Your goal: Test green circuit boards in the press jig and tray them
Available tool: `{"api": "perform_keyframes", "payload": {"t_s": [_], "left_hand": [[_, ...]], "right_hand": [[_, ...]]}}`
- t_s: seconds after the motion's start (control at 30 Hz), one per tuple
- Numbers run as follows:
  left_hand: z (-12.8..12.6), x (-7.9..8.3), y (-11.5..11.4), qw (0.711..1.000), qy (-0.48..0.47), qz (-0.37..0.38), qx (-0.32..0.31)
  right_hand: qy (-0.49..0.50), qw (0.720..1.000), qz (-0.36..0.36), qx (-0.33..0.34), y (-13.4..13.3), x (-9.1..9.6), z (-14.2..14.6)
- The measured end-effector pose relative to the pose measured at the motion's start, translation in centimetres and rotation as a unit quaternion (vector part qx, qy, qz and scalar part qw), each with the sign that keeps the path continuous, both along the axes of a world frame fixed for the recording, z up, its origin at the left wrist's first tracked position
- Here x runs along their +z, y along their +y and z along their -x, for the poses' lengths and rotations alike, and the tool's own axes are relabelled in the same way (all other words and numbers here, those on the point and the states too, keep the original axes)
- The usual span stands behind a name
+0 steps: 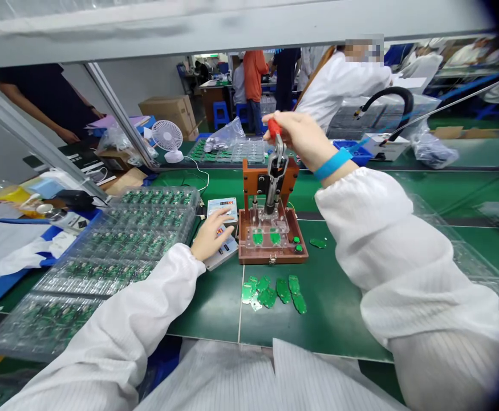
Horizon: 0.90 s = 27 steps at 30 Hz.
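My right hand (296, 134) is wrapped round the red grip of a toggle clamp lever (275, 128), which stands upright on a wooden test fixture (272, 257). Two green circuit boards (258, 236) sit side by side under the fixture's clear plate. Over a small grey box with a digital display (221, 251), my left hand (213, 233) is spread with its fingers apart; whether the fingertips touch the box I cannot tell. A second display box (223, 206) is just behind it. Several loose green boards (268, 295) lie in front of the fixture, and one green board (317, 243) lies to its right.
Stacked clear trays of boards (146, 228) fill the left side. A white fan (167, 137) and another tray (249, 149) stand on the back ledge. Clear plastic trays (458, 257) lie at right. A metal beam (232, 25) crosses overhead. Other people are beyond the bench.
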<state>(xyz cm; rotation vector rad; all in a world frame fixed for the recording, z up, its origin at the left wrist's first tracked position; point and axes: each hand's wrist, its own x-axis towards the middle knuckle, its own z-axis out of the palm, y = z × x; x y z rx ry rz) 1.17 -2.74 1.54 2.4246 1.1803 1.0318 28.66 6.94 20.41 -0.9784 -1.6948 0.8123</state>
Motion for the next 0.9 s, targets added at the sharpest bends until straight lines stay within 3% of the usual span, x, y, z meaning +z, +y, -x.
{"api": "perform_keyframes", "payload": {"t_s": [0.1, 0.17, 0.23, 0.33, 0.5, 0.9], "left_hand": [[1.7, -0.6, 1.4, 0.996, -0.062, 0.0, 0.065], [2.4, -1.1, 2.1, 0.99, -0.101, 0.024, 0.093], [2.7, -1.6, 2.5, 0.984, -0.127, 0.057, 0.11], [2.7, -2.1, 2.6, 0.981, -0.134, 0.084, 0.111], [2.3, -2.3, 2.2, 0.985, -0.118, 0.087, 0.094], [2.3, -2.7, 2.2, 0.992, -0.045, 0.075, 0.094]], "right_hand": [[-0.001, 0.993, -0.119, -0.024, -4.4, 1.6, 0.9], [-0.027, 0.973, -0.226, -0.037, -8.3, 1.6, 1.3], [-0.057, 0.952, -0.296, -0.061, -12.0, 0.7, 1.5], [-0.12, 0.934, -0.322, -0.097, -15.4, -1.6, 1.6], [-0.144, 0.918, -0.351, -0.113, -16.5, -4.9, 1.6], [-0.111, 0.915, -0.381, -0.079, -15.6, -9.5, 1.2]]}}
